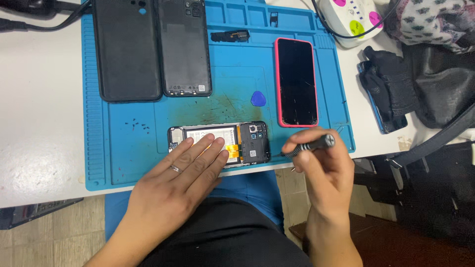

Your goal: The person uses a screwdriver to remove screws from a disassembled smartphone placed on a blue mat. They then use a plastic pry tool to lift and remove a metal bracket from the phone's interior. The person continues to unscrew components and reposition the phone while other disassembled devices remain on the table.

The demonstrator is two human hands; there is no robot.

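The left hand (184, 173) is pressing flat, fingers spread, on the opened phone (220, 143) lying under them on the blue mat (123, 148). The right hand (324, 163) is gripping a screwdriver (309, 145), tip beside the phone's edge.

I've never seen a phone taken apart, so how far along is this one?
Done: the opened phone lies on the blue mat with battery and circuit boards bare; two black back covers lie at the mat's far edge. In hand: the left hand presses flat on the battery, the right hand points a small screwdriver at the phone's camera end. Left: the boards and battery are still in the frame.
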